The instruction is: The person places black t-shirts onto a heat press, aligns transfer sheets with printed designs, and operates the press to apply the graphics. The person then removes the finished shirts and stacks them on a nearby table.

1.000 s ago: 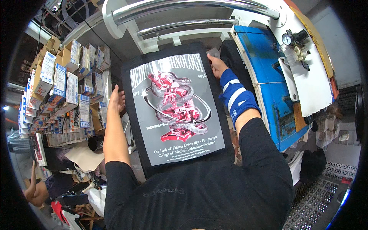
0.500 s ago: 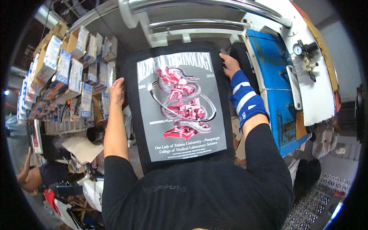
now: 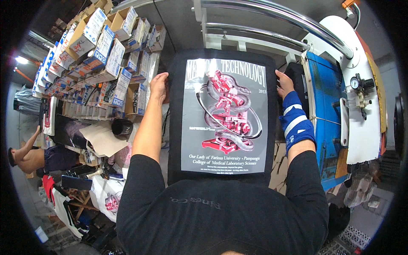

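Note:
A flat black printed shirt (image 3: pixel 174 140) is spread upright in front of my chest, folded to a rounded rectangle. Its large grey panel (image 3: pixel 195 102) carries a pink microscope wrapped by a snake, with white lettering above and below. My left hand (image 3: pixel 158 87) is closed on the shirt's left edge, fingers partly hidden behind it. On the opposite edge my right hand (image 3: pixel 284 84) has its thumb up and its other fingers partly out of sight. A blue sleeve with white stripes (image 3: pixel 296 121) covers my right forearm.
Stacked open cardboard boxes (image 3: pixel 104 55) stand at the left. A white machine with chrome bars (image 3: pixel 272 10), a blue panel (image 3: pixel 325 106) and a pressure gauge (image 3: pixel 355 83) is ahead and right. Another person (image 3: pixel 29 157) is at far left, near a cluttered table with a printed white cloth (image 3: pixel 104 191).
The shirt, with both my hands on its edges, now sits further right in view and straighter. The surroundings have shifted right too, showing more of the boxes and the other person.

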The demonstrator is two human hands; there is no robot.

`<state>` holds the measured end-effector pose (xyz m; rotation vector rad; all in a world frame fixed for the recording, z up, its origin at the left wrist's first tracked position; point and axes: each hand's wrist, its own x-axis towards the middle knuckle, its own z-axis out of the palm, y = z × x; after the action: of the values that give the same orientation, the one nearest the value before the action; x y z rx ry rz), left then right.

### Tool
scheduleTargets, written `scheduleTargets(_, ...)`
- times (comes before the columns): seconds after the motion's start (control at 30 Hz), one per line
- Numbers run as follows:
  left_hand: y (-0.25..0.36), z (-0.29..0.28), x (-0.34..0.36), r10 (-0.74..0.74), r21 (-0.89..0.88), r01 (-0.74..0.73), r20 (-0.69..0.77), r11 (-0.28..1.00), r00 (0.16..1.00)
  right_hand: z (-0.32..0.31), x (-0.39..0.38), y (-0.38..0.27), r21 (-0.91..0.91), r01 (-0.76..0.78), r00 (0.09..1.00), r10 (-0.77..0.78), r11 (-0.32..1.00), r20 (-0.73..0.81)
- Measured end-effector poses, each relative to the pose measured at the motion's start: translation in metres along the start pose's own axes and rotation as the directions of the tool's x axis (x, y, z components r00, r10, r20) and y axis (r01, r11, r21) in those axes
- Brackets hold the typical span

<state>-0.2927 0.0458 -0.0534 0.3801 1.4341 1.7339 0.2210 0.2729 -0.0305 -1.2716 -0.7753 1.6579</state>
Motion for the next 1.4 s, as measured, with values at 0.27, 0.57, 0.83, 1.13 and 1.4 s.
scheduleTargets(0.27, 0.029, 0.014, -0.088, 0.541, 0.676, -0.634, 0.395, 0.376, 0.743, 0.022, -0.111, 0.003, -0.844, 0.533, 0.619, -0.708, 0.062, 0.339)
scheduleTargets(0.57, 0.014, -0.027, -0.293, 0.227, 0.624, -0.739, 0.704, 0.253, 0.673, -0.017, -0.352, 0.073, -0.825, 0.565, 0.742, -0.422, -0.022, 0.520)
scheduleTargets(0.83, 0.007, -0.027, -0.294, 0.259, 0.631, -0.725, 0.678, 0.275, 0.688, -0.018, -0.351, 0.079, -0.821, 0.570, 0.734, -0.442, -0.012, 0.516)
scheduleTargets(1.13, 0.008, -0.023, -0.298, 0.247, 0.666, -0.699, 0.654, 0.262, 0.715, -0.019, -0.353, 0.079, -0.824, 0.566, 0.729, -0.455, -0.019, 0.511)
scheduleTargets(1.4, 0.020, 0.013, -0.183, 0.509, 0.641, -0.617, 0.380, 0.457, 0.772, -0.006, -0.207, 0.042, -0.790, 0.581, 0.556, -0.805, 0.197, 0.209)
